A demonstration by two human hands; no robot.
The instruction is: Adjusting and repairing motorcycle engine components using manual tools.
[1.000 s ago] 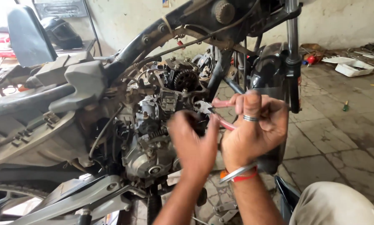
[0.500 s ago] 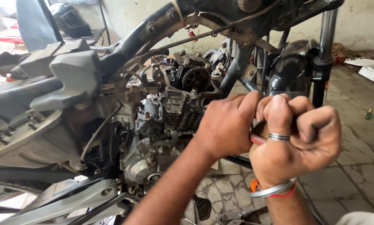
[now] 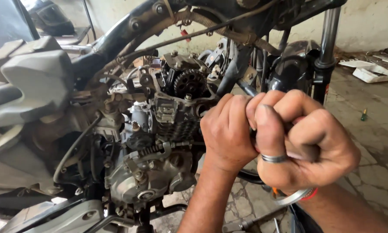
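In front of me, filling most of the head view, stands a stripped motorcycle point(image 3: 116, 86), its dark frame tube point(image 3: 129, 32) arching over the exposed engine point(image 3: 159, 142). To the left I see a grey plastic body panel point(image 3: 34, 82); to the right, the black front fork leg point(image 3: 325, 47) rises near the wall, and behind it the stone-paved floor point(image 3: 371, 142) carries a white tray point(image 3: 373, 73) well apart from the bike. The lower crankcase cover point(image 3: 146, 181) sits grey and dirty below the finned cylinder point(image 3: 172, 125), and at the top of the engine the toothed cam sprocket point(image 3: 189, 83) is in plain sight with its cover off.

My left hand point(image 3: 228, 129) is closed into a fist just right of the cylinder, knuckles toward the engine. My right hand point(image 3: 302, 138) is clenched too, pressed against the left one, thumb laid over the left hand's fingers. Both fists are wrapped round something between them (I cannot tell what it is, since the fingers hide it entirely). A silver ring point(image 3: 273, 158) shows on a finger of the right hand, and a metal bangle point(image 3: 291, 198) with an orange thread sits at that wrist. Far off on the floor lies a small green-handled screwdriver point(image 3: 364, 114).
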